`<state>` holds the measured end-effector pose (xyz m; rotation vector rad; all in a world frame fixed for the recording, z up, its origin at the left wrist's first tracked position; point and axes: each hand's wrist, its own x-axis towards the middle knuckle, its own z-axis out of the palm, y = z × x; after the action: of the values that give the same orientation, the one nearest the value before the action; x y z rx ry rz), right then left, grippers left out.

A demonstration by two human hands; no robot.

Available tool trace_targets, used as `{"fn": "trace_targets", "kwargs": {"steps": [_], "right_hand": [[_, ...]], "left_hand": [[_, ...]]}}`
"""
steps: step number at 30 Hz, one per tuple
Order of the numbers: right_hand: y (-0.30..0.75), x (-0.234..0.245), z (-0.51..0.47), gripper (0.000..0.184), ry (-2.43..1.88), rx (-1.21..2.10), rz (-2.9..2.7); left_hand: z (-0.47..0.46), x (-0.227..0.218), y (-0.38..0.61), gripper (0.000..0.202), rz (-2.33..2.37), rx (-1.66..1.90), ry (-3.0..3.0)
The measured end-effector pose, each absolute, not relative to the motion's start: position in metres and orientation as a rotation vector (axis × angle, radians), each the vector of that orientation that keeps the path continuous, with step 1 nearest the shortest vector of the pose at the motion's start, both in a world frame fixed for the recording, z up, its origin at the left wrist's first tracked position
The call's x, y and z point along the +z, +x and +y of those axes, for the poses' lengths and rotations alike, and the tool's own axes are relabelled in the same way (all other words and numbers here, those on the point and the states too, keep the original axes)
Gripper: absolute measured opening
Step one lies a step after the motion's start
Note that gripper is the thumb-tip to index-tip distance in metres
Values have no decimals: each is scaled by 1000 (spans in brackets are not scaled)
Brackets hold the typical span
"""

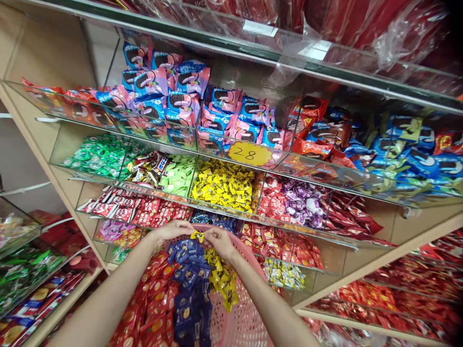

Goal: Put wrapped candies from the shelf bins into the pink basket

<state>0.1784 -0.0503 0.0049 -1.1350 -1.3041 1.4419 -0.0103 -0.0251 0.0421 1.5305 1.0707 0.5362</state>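
Note:
At the far rim of a pink perforated plastic basket (249, 308), my left hand (174, 231) and my right hand (220, 241) meet. A small yellow-wrapped candy (197, 235) is between their fingertips, each hand closed at one end of it. Below, in the basket, lie red packets (152, 299) on the left and dark blue packets (190, 270) in the middle. More yellow-wrapped candies (222, 277) lie to the right, under my right wrist. Bare basket shows at the lower right.
Stepped clear shelves stand in front, with a compartment of yellow candies (224, 185) just above my hands. Purple-wrapped candies (304, 200) and green candies (99, 156) flank it. Blue-pink cookie packs (184, 89) fill the higher shelf, which carries a yellow "28" tag (249, 153).

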Motion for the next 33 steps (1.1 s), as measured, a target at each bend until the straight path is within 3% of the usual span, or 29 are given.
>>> {"fn": "trace_targets", "kwargs": {"steps": [12, 21, 33], "right_hand": [[176, 7, -50, 14, -1142, 1258, -1350], [172, 10, -62, 36, -1166, 1598, -1262], [174, 8, -58, 37, -1119, 1531, -1169]], "left_hand": [[-23, 36, -10, 35, 1124, 569, 1492], [-24, 37, -10, 37, 1104, 587, 1462], [-29, 46, -8, 42, 1194, 550, 1469]]}}
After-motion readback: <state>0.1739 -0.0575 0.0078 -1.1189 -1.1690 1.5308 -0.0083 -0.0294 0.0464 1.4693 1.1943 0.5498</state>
